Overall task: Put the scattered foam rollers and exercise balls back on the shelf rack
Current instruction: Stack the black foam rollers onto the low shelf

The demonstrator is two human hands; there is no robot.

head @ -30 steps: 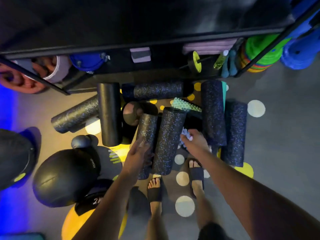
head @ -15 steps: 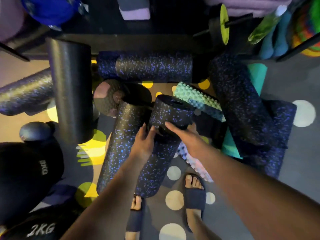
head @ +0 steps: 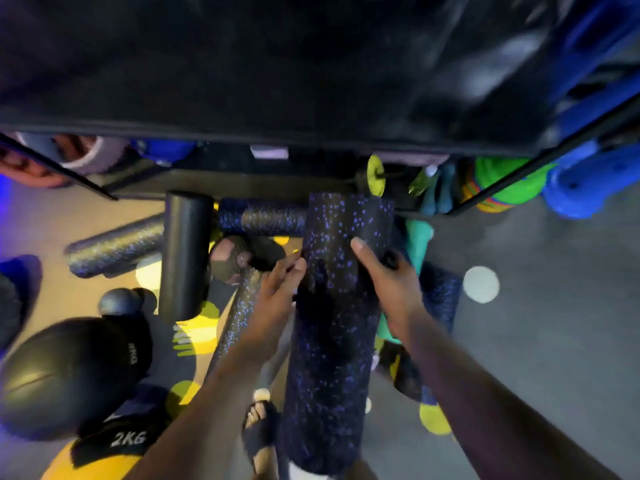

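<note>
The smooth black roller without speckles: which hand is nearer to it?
Left. The left hand grips the speckled roller on the side toward the smooth black roller; the right hand grips its far side.

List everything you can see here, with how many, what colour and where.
held roller: one, black with blue specks, centre, between both hands
floor rollers: at least four, same speckled black, around it
black roller: one, plain black, floor, left of centre
teal foam: one, teal, right of held roller
balls: at least four, black, grey, yellow, lower left floor
rack: one, black, top
green discs: one stack, green, rack's right end
foot: one, dark sandal, bottom centre
left hand: grips held roller's left side
right hand: grips its right side
</note>
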